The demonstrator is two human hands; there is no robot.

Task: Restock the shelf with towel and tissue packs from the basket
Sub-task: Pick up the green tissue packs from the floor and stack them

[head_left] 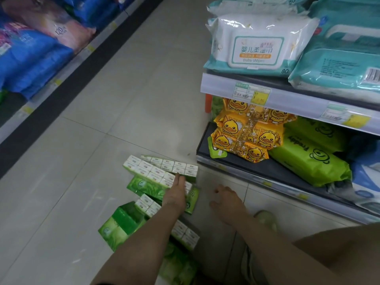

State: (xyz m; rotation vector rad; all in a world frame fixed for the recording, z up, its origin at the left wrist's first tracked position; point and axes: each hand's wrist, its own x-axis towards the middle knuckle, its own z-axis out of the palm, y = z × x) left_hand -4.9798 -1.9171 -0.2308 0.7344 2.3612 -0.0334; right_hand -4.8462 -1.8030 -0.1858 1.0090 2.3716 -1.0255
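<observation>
Head view: left hand [177, 193] flat on green tissue packs [162, 171], right hand [227, 202] loose beside shelf [246, 161].

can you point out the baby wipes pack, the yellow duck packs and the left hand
baby wipes pack [258, 48], head view, on its white label flap
yellow duck packs [244, 138], head view, on the front of the middle pack in the stack
left hand [177, 192], head view, on the back of the hand

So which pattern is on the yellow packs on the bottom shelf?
Cartoon ducks on the yellow packs, head view.
</observation>
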